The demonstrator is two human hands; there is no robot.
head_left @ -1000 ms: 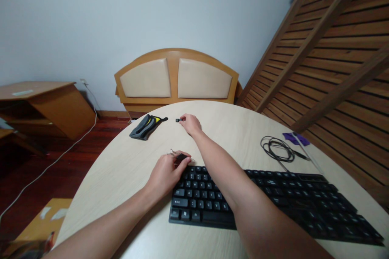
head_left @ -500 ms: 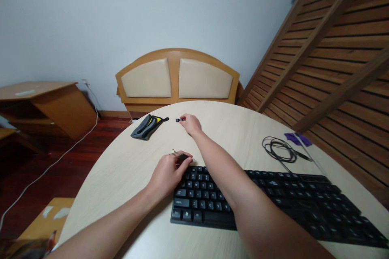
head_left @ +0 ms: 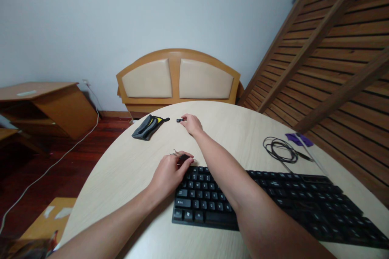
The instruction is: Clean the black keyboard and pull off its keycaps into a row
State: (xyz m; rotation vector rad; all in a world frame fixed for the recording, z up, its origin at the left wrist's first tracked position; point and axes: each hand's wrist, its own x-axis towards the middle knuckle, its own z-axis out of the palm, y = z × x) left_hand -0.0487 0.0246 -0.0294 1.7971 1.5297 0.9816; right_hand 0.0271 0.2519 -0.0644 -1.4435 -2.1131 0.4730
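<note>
My left hand (head_left: 170, 172) rests at the keyboard's upper left corner, its fingers closed around a small black piece (head_left: 182, 158) with thin wire-like ends sticking out. Its exact kind is unclear. Farther out on the round table, my right hand (head_left: 192, 124) pinches at a small black keycap-like piece (head_left: 178, 120) close to the tabletop. The black keyboard (head_left: 219, 217) lies under my right forearm, which hides part of its keys. Left of my right hand is a grey and black folded cloth item (head_left: 146, 129) with yellow trim.
A coiled black cable (head_left: 281, 149) sits behind the keyboard on the right, near a purple cloth (head_left: 299, 139) and a thin pale rod (head_left: 310, 154). Beyond the pale table (head_left: 115, 178) stand a padded headboard (head_left: 176, 77) and a slatted wooden panel (head_left: 334, 48).
Both hands hold nearly the same positions and grips. The whole view has shifted very slightly; nothing on the table has visibly moved.
</note>
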